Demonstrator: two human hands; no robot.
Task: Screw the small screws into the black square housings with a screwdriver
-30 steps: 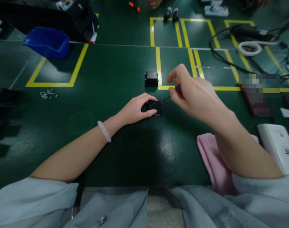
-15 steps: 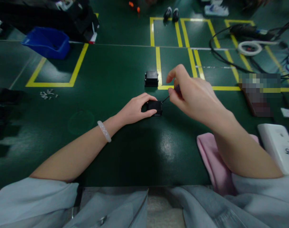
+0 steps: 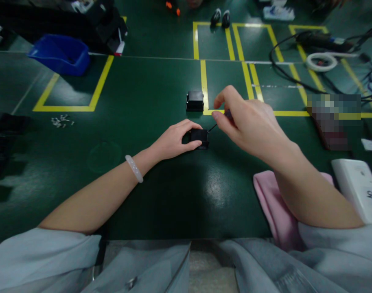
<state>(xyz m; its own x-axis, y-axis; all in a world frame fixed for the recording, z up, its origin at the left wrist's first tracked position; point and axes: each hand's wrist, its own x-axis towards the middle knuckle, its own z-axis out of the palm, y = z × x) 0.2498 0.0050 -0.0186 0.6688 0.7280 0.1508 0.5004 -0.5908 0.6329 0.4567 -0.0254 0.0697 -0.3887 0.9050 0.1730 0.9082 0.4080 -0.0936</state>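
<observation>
- We wear a light grey garment, and its short sleeves [image 3: 45, 256] end above the elbows.
- Both our forearms are bare.
- On our left wrist we have a pale, smooth bracelet [image 3: 134, 168].
- Our hands carry no gloves and no rings.

A dark green bench [image 3: 149, 93], marked off with yellow tape lines [image 3: 204, 81], is carrying everything. A small black box [image 3: 200, 139] is sitting on it under the left hand [image 3: 173, 140], and a second black box [image 3: 195, 100] is lying just beyond that hand. Far off to the left hand's side, a blue bin [image 3: 60, 53] is standing and tiny pale parts [image 3: 61, 121] are lying scattered. Beneath the right hand's [image 3: 250, 122] forearm a pink cloth [image 3: 273, 207] is lying, with a white device [image 3: 359, 189] resting further out and black cables [image 3: 296, 77] trailing beyond.
</observation>
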